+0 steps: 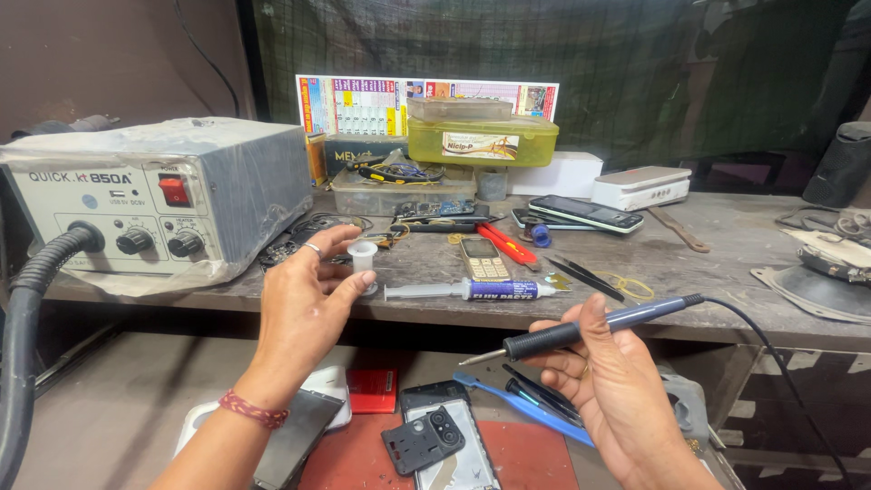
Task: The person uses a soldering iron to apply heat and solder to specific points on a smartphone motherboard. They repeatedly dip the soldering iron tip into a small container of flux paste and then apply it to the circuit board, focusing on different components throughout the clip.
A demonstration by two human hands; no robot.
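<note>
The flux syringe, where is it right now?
In the head view the syringe lies on the bench's front edge, between the left hand and right hand.

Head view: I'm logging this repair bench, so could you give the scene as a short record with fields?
Left hand: left hand open, fingertips by a small white spool on the bench
Right hand: right hand grips a soldering iron, tip pointing left
Bench: syringe, keypad phone, tweezers, grey hot-air station
Lower surface: opened phone, blue pry tool
</note>
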